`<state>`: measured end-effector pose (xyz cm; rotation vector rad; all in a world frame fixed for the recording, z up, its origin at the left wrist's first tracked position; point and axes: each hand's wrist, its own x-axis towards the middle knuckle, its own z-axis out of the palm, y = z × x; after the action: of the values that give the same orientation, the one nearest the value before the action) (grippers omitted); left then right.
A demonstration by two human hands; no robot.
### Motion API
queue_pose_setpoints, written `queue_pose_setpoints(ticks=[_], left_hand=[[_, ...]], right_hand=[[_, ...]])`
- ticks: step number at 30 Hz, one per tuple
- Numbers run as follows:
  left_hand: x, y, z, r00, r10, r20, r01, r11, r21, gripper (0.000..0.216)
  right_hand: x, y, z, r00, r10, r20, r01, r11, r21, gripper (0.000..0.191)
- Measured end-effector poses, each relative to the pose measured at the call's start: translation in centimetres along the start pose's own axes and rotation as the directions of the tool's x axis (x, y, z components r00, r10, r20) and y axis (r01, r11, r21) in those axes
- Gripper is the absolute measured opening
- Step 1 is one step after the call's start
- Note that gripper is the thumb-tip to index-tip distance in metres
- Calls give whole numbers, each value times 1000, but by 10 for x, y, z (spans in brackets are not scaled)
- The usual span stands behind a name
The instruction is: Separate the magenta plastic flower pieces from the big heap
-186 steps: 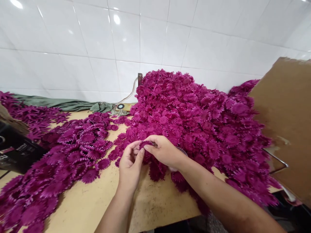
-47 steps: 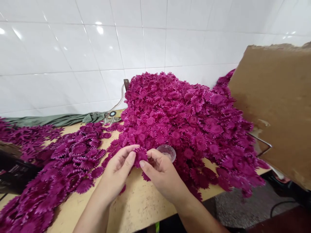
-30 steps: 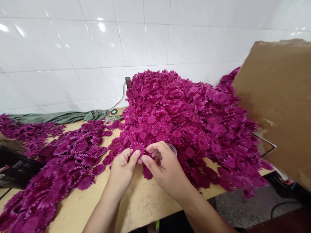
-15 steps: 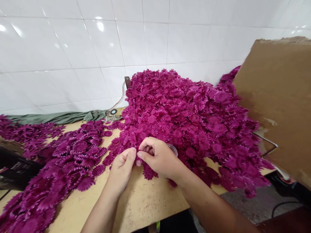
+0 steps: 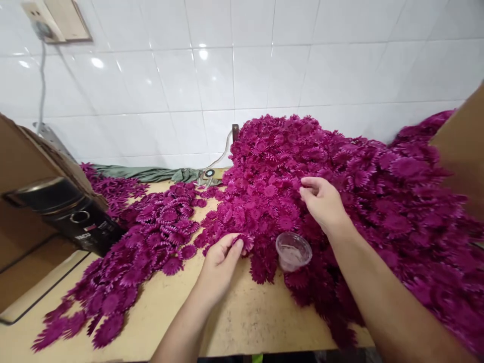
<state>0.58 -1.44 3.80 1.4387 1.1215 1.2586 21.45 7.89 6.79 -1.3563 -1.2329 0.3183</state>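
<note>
Between the thumb and fingers of my left hand (image 5: 220,259) is a magenta artificial flower piece (image 5: 247,243) with fringed petals. My right hand (image 5: 325,205) is over the big pile of similar flower pieces (image 5: 270,156), its thumb and fingertips pinched close to the blossoms. Anything in that pinch is too small to make out. Below the right hand, a clear plastic cup (image 5: 294,251) with a pale substance inside is set among the flowers. A second, looser heap of flower pieces (image 5: 132,262) spreads over the table to the left of my left hand.
A black vacuum flask (image 5: 83,217) leans by a cardboard box (image 5: 22,222) on the left. More cardboard (image 5: 463,151) stands at the right. Green cloth (image 5: 139,173) lies along the white tiled wall (image 5: 212,80). Bare wooden tabletop (image 5: 245,312) shows in front.
My hands have parted: the right has moved up and right to the big pile, while the left keeps a flower piece. The cup is now uncovered, and the view has swung left.
</note>
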Motion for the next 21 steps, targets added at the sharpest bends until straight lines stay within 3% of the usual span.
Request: queue_pose_setpoints(ticks=[3, 5, 7, 12, 16, 21], left_hand=[[10, 0, 3, 996, -11, -89, 8, 1000, -26, 14], [16, -1, 5, 992, -58, -113, 50, 996, -77, 13], [18, -2, 6, 989, -112, -100, 99, 987, -124, 16], [20, -4, 4, 994, -96, -47, 92, 993, -77, 29], [24, -6, 2, 998, -47, -45, 46, 999, -24, 32], [29, -11, 3, 993, -118, -29, 116, 991, -72, 35]], right_hand=[[-9, -7, -1, 973, -229, 20, 227, 945, -236, 29], [-27, -19, 1, 941, -319, 113, 337, 916, -217, 25], [-47, -33, 4, 905, -329, 270, 370, 922, -116, 20], [-76, -53, 14, 799, -252, 546, 302, 953, -1, 18], [-77, -51, 20, 765, -157, 625, 179, 983, 29, 20], [-79, -43, 27, 720, -59, 691, 21, 998, 64, 7]])
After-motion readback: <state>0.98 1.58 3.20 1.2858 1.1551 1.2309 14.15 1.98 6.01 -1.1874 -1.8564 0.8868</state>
